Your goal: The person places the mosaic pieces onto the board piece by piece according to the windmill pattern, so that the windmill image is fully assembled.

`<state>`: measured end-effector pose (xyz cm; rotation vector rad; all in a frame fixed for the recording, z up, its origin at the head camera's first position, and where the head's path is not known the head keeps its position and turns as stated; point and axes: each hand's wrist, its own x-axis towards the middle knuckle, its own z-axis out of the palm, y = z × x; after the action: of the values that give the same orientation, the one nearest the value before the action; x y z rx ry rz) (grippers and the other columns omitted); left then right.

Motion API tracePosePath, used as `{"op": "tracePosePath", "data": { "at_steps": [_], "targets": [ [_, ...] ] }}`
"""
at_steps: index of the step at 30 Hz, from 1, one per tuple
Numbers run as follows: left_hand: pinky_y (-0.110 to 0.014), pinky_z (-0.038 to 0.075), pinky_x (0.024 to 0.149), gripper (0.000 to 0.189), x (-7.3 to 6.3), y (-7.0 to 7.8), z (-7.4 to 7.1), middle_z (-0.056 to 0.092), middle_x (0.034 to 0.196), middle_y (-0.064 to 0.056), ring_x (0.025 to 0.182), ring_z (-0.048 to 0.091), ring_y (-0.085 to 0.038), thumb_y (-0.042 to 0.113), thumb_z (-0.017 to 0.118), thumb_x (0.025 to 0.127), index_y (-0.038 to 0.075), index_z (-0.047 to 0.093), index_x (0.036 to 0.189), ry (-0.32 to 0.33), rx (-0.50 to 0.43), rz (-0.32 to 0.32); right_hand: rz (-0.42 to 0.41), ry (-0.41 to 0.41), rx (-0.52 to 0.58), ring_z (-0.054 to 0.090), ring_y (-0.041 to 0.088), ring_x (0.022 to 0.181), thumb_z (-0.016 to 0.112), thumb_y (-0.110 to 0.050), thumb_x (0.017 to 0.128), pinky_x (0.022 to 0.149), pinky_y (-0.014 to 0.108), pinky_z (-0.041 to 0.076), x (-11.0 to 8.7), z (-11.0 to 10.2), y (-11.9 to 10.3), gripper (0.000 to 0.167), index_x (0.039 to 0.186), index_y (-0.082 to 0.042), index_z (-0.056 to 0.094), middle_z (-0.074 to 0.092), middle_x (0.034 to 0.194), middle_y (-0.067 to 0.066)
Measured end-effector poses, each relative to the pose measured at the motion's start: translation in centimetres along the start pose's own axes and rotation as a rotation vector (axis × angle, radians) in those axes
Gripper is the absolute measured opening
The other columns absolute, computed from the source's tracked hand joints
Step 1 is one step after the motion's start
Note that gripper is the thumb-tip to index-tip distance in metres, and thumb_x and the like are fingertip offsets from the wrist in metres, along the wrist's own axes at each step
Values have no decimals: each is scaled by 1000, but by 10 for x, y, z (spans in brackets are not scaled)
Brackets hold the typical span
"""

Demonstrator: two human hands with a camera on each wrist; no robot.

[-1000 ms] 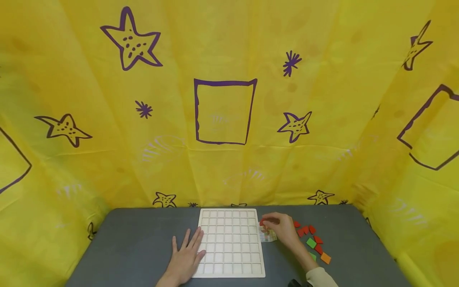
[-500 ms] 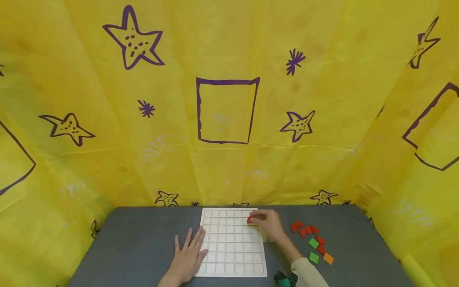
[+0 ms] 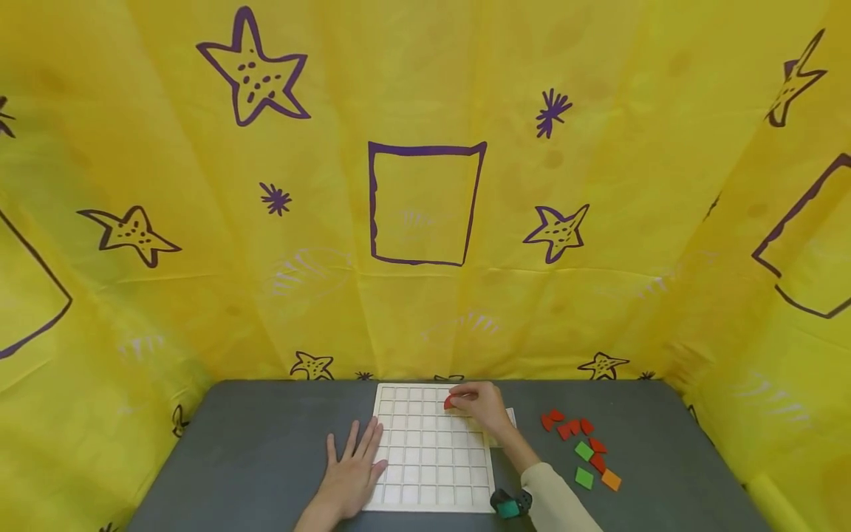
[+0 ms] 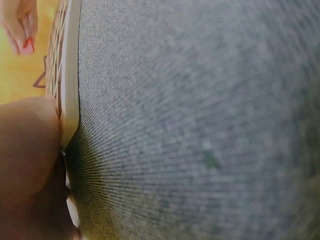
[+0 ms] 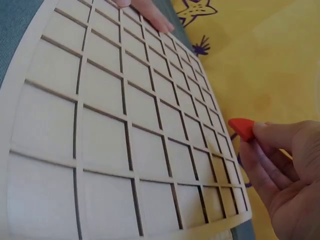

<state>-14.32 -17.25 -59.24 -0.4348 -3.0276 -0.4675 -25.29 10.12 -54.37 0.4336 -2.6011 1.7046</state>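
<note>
A pale wooden grid board (image 3: 428,437) with rows of square recesses lies on the table. My left hand (image 3: 349,473) rests with spread, straight fingers on its left edge. Between thumb and fingers, my right hand (image 3: 485,406) pinches a small red wedge-shaped tile (image 3: 448,403), over the board's far right part. One side of the red tile (image 5: 242,128) looks curved in the right wrist view, where the board (image 5: 100,135) has bare recesses. The left wrist view shows the left hand (image 4: 27,150) close up against the board's side.
To the right lie several loose red tiles (image 3: 564,431), two green tiles (image 3: 583,478) and an orange tile (image 3: 611,480) on the dark grey table (image 3: 266,443). A printed card (image 3: 510,418) is partly hidden beneath the right arm. Yellow patterned cloth (image 3: 425,318) surrounds the table.
My right hand has carried the red tile from above the printed card leftward over the board's far part. The left hand stays on the board's edge.
</note>
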Motion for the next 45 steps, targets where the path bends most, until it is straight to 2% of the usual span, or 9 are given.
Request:
{"op": "tracePosePath", "data": {
  "at_steps": [6, 10, 16, 20, 27, 31, 36, 40, 45],
  "targets": [
    [-76, -2, 105, 61, -1, 7, -12, 22, 161, -10, 146, 16, -43, 40, 42, 104, 7, 30, 154, -59, -54, -26, 3, -29, -35, 69, 17, 73, 77, -5, 82, 66, 25, 55, 6, 11, -2, 15, 95, 4, 76, 74, 90, 14],
    [-76, -1, 105, 61, 0, 8, -14, 23, 161, -11, 146, 17, -43, 40, 42, 104, 7, 30, 153, -63, -53, -24, -4, -40, -57, 69, 18, 73, 77, -4, 82, 65, 26, 55, 10, 17, -2, 14, 95, 4, 76, 74, 89, 14],
    [-74, 1, 106, 62, 2, -1, 1, 24, 161, -7, 146, 20, -40, 43, 43, 103, 10, 31, 153, -10, 8, -12, 15, -47, -33, 71, 21, 74, 77, -2, 82, 65, 27, 56, 14, 25, -1, 14, 94, 5, 76, 74, 87, 14],
    [-75, 2, 105, 61, 0, -1, 3, 26, 161, -7, 145, 22, -40, 43, 44, 102, 10, 33, 152, 33, 10, 2, 10, -45, -44, 71, 21, 74, 76, 0, 82, 65, 27, 56, 15, 30, -3, 12, 92, 5, 76, 74, 86, 14],
    [-76, 0, 105, 61, -1, 6, -12, 23, 161, -9, 146, 19, -42, 42, 41, 104, 8, 30, 153, -43, -24, -15, 31, -54, -73, 69, 20, 76, 76, 0, 82, 64, 25, 55, 16, 35, -7, 9, 90, 4, 77, 73, 86, 13],
    [-76, -2, 105, 61, -1, 10, -18, 23, 161, -10, 146, 17, -42, 41, 41, 104, 7, 31, 153, -70, -51, -26, 60, -87, -70, 68, 21, 70, 74, 4, 82, 60, 27, 56, 17, 37, -13, 6, 88, 6, 76, 72, 83, 14],
    [-77, -1, 104, 60, -2, 8, -14, 22, 162, -9, 145, 17, -44, 40, 42, 104, 7, 30, 153, -40, -54, -7, 103, -99, -91, 69, 21, 64, 74, 6, 82, 57, 25, 57, 17, 37, -19, 4, 86, 7, 75, 71, 79, 14],
    [-77, -1, 104, 60, -2, 7, -12, 21, 162, -9, 145, 18, -44, 39, 42, 104, 8, 29, 153, -13, -56, 6, 77, -82, -168, 67, 17, 66, 75, 2, 82, 58, 24, 55, 19, 38, -19, 4, 84, 6, 76, 72, 78, 12],
    [-76, -1, 105, 61, -2, 10, -17, 23, 161, -10, 146, 17, -42, 40, 43, 104, 7, 31, 153, -62, -60, -31, 51, -63, -214, 66, 16, 71, 77, -1, 81, 62, 26, 55, 20, 41, -16, 7, 80, 5, 76, 72, 76, 10]
  ]
}}
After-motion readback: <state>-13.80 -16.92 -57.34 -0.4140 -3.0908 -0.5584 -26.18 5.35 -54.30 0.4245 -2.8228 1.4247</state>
